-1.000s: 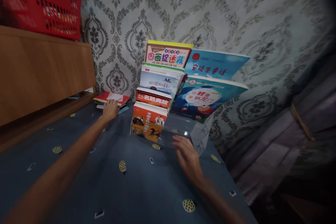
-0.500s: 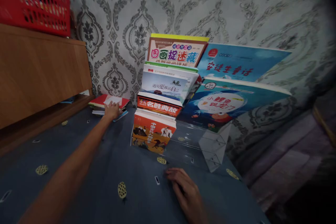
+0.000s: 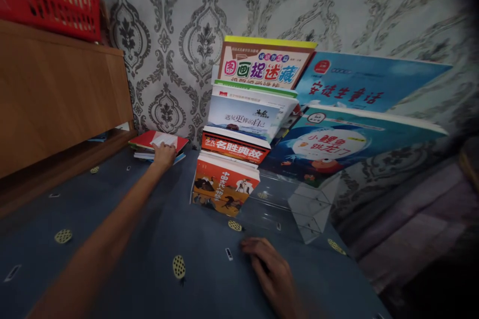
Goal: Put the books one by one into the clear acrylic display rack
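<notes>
At the far left, my left hand (image 3: 164,155) reaches to a low stack of books (image 3: 144,156). Its fingers lie spread over the near side of the red book (image 3: 144,138) on top, which has a pale patch; the thumb's place is unclear. My right hand (image 3: 271,271) is low in front, over the blue cloth, loosely bent and holding nothing. Beyond it, a clear tiered rack (image 3: 312,204) bears books: an orange one (image 3: 224,184) at the lower left, several rising behind it, and two large blue picture books (image 3: 329,142), (image 3: 344,79) on the right.
A wooden cabinet (image 3: 63,99) stands on the left, topped by a red plastic basket (image 3: 48,0). Patterned wallpaper (image 3: 204,30) covers the wall behind. The dark blue cloth (image 3: 145,259) has yellow printed shapes. Pale fabric (image 3: 407,239) hangs at the right.
The view has shifted slightly, so the rack and books appear larger and farther right. My left hand stays on the red book; my right hand has hardly moved.
</notes>
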Demonstrator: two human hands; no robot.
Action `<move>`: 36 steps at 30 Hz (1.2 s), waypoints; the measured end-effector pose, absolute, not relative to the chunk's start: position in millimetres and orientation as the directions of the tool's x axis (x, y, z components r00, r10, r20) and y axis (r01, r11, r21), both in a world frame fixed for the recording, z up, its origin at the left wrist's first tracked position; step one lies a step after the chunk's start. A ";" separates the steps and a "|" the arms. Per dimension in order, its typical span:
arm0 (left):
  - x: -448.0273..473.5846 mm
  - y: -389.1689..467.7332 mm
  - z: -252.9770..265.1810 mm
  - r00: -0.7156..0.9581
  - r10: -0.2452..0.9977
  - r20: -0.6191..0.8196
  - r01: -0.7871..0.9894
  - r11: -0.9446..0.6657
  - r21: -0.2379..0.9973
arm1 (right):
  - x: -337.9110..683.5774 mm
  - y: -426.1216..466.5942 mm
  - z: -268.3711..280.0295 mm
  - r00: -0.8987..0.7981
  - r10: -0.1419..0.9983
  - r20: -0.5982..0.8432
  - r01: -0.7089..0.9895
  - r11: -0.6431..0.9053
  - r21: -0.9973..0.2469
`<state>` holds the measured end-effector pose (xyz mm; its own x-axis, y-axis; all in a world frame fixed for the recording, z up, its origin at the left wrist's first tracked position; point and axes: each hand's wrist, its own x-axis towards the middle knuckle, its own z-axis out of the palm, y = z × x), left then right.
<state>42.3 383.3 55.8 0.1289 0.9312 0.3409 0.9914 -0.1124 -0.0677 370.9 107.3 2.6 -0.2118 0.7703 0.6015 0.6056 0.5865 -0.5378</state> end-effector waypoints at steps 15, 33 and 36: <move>-17.7 237.0 58.9 0.392 0.910 0.137 0.909 -0.360 -0.209 | 368.3 103.9 4.3 -0.224 0.828 0.514 0.587 0.535 -0.607; 117.9 10.5 42.6 0.797 0.601 0.062 0.602 -0.798 -0.016 | 331.2 78.2 16.8 -0.349 0.778 0.523 0.480 0.627 -0.613; 114.6 17.1 29.5 0.797 0.584 0.152 0.590 -0.808 0.013 | 300.0 75.4 16.0 -0.453 0.722 0.524 0.403 0.690 -0.602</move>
<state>114.6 17.1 29.5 0.7972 0.5844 0.1516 0.5895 -0.8076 0.0134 300.0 75.4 16.0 -0.4529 0.7216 0.5236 0.4026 0.6895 -0.6020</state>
